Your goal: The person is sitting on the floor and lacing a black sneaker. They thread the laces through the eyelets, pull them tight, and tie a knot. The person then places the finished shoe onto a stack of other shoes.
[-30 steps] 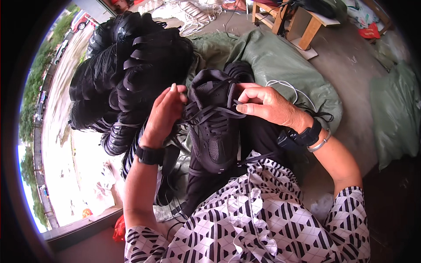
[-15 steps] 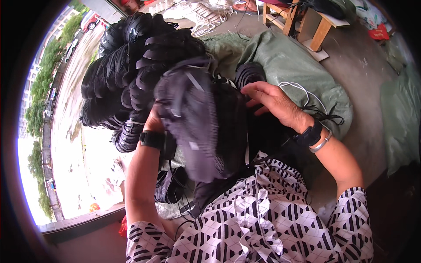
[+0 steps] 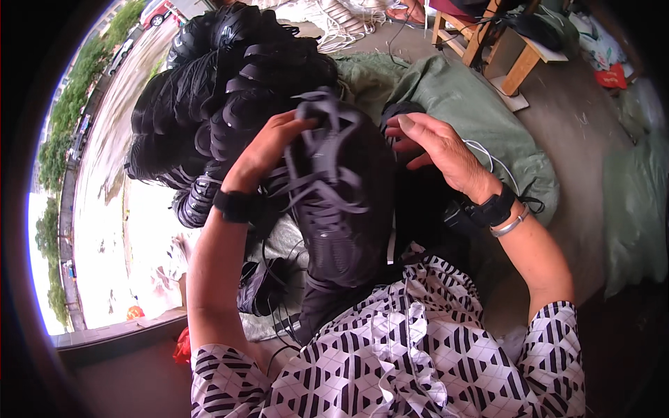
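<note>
A black lace-up shoe (image 3: 334, 226) lies over my lap, toe toward me, its loose dark laces facing up. My left hand (image 3: 268, 150) is closed on its far end, by the collar, with the thumb side against the opening. To the right of the shoe, my right hand (image 3: 446, 157) is raised with bent fingers apart and nothing visible in them. Just beyond those fingertips, a dark ribbed thing (image 3: 398, 109) is partly hidden. A big heap of black shoes (image 3: 230, 90) rises at the far left.
A green woven sack (image 3: 474, 104) lies beyond my right hand, with a white cord (image 3: 491, 153) on it. Another black shoe (image 3: 261, 285) rests by my left forearm. Wooden stools (image 3: 519, 70) stand at the far right; an opening to the street is on the left.
The shoe has turned from its blurred side to laces up. My left hand has moved up and right to its far end. My right hand stays nearly in place.
</note>
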`<state>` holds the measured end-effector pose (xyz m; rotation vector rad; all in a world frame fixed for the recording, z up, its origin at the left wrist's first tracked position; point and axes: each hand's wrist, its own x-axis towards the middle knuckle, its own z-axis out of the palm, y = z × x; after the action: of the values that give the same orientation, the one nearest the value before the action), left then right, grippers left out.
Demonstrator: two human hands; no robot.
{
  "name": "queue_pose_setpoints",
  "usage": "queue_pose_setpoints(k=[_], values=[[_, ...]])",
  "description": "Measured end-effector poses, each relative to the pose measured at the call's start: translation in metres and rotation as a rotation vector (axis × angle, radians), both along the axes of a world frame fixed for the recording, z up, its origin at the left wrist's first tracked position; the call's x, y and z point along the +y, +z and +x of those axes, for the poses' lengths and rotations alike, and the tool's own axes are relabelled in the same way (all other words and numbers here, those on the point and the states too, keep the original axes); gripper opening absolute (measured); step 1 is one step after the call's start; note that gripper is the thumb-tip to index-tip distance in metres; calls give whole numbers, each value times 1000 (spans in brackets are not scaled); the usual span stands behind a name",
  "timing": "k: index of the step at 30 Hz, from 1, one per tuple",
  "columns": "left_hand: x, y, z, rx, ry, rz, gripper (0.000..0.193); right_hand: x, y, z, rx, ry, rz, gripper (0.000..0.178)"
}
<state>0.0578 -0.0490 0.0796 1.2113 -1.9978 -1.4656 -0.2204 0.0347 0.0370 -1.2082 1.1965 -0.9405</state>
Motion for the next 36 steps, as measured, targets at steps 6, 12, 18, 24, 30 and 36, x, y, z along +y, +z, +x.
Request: queue_pose_setpoints(k=[6,12,18,24,30,36], values=[[1,-8,-22,393,-48,482,52,-6,14,27,-32,55,-29,52],[38,-59,-7,678,-79,417,64,-20,7,18,-444,198,415,51],[80,-64,11,716,289,594,59,-3,18,22,-369,75,250,51],[123,-14,22,1201,99,701,56,8,70,38,-411,81,165,54],[143,-2,29,1107,207,573,53,-10,57,43,477,331,-356,66],[106,-47,40,1470,543,643,48,-22,45,46,443,98,50,44]])
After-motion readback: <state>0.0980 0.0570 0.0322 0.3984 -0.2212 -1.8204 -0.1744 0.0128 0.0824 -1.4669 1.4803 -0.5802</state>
